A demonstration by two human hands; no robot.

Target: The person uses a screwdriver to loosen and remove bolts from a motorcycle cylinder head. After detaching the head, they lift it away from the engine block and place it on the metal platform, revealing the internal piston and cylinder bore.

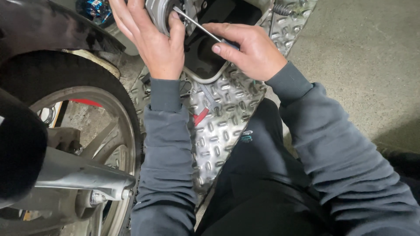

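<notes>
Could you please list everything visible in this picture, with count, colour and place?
Ribbed round part: one, grey metal, top centre, gripped by the left hand.
Screwdriver: one, silver shaft, dark handle, held in the right hand, tip at the ribbed part.
Tread plate: one, silver, patterned, on the floor at centre.
Red-handled tool: one, lying on the plate.
Wheel: one, black tyre, silver spokes, left.
Swingarm: one, silver, lower left.
Spring: one, metal, top right of centre.
Blue shiny part: one, top left.
Concrete floor: grey, right.
Left hand: one, grey sleeve.
Right hand: one, grey sleeve.
</notes>
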